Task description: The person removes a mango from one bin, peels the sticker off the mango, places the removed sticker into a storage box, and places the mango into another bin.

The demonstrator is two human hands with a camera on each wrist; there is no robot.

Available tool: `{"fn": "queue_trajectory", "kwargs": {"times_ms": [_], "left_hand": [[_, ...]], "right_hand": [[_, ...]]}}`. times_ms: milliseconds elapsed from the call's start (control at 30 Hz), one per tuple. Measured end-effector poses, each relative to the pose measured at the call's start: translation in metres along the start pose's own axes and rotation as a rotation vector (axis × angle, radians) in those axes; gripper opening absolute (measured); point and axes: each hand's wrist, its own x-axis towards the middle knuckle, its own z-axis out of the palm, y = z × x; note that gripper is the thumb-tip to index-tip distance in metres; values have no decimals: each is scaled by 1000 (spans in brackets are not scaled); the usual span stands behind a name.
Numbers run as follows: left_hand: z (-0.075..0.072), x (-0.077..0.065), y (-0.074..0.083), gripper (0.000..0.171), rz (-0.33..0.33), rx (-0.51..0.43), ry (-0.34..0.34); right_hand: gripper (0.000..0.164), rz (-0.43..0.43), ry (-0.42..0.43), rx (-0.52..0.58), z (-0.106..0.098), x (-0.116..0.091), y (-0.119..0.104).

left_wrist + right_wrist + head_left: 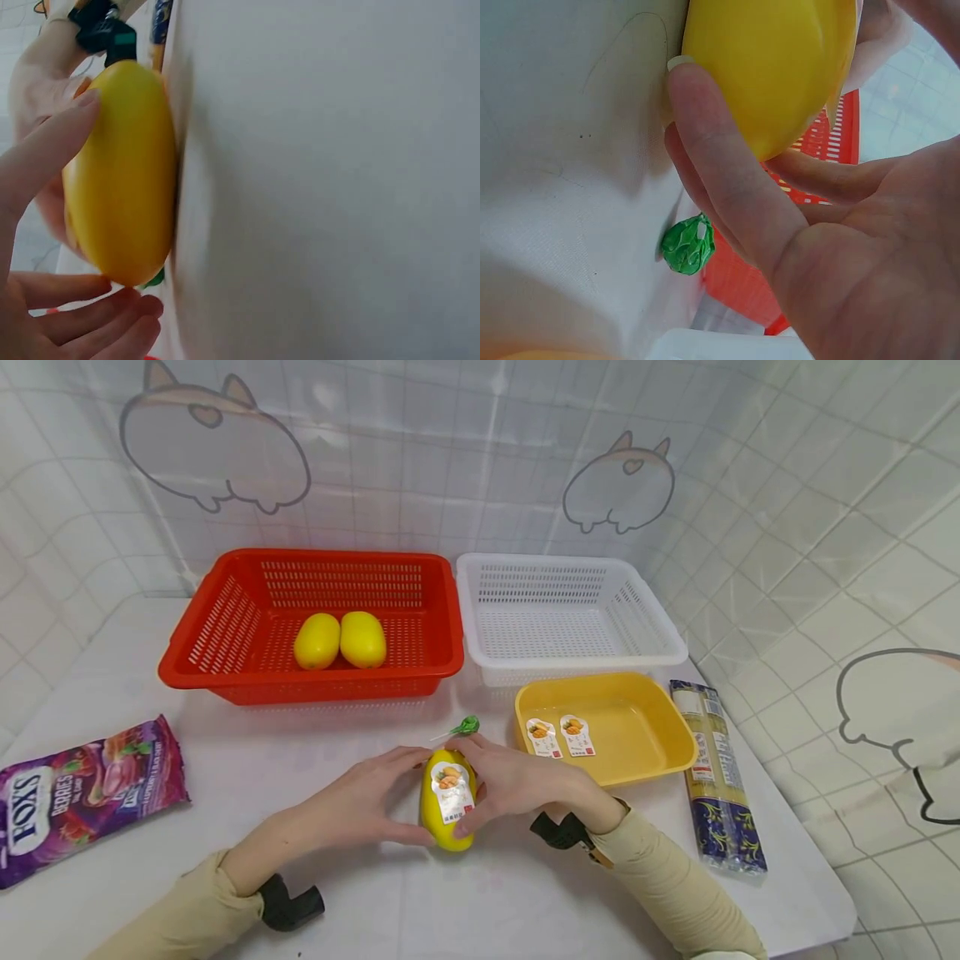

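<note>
A yellow mango (448, 837) lies on the table between both hands, with a white fruit-picture label (453, 793) on its upper face. My left hand (352, 802) holds it from the left; in the left wrist view the thumb is on the mango's (124, 172) side and the fingertips are at its far end. My right hand (517, 777) holds it from the right, its thumb at the label's lower end. In the right wrist view, its fingers touch the mango's (765, 67) side. A green-wrapped lollipop (469, 725) lies just beyond the right fingers.
A red basket (322, 683) holds two yellow mangoes (363, 640). Right of it stands a white basket (577, 658). In front, a yellow tray (637, 727) has two labels (576, 736) inside. A purple candy bag (90, 793) lies left, a noodle pack (716, 777) right.
</note>
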Motion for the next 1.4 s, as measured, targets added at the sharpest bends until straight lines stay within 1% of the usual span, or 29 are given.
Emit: {"fn": "queue_trajectory", "kwargs": {"times_ms": [133, 200, 367, 433, 533, 633, 800, 1033, 1167, 1267, 1400], "left_hand": [[5, 1, 2, 108, -25, -17, 6], [7, 1, 3, 113, -48, -26, 2], [9, 1, 5, 115, -85, -29, -16], [10, 1, 5, 115, -87, -26, -20], [10, 1, 5, 115, -98, -39, -24], [10, 2, 5, 115, -99, -62, -25], [9, 1, 5, 116, -87, -68, -22], [10, 2, 6, 115, -81, -74, -13], [10, 2, 5, 114, -79, -70, -5], [10, 3, 4, 113, -74, -64, 1], [9, 3, 3, 112, -71, -54, 3]], "right_hand": [[102, 3, 4, 1, 0, 1, 0], [102, 2, 3, 3, 0, 0, 0], [103, -5, -15, 14, -2, -1, 0], [101, -14, -22, 30, -3, -1, 1], [94, -19, -25, 63, -7, -3, 1], [84, -13, -10, 79, -11, -6, 1], [71, -3, 31, 60, -17, -11, 1], [49, -73, 83, 27, -21, -11, 2], [39, -92, 113, -2, -21, -10, 2], [34, -89, 134, -12, -20, -8, 2], [32, -90, 152, -19, -18, -5, 2]]}}
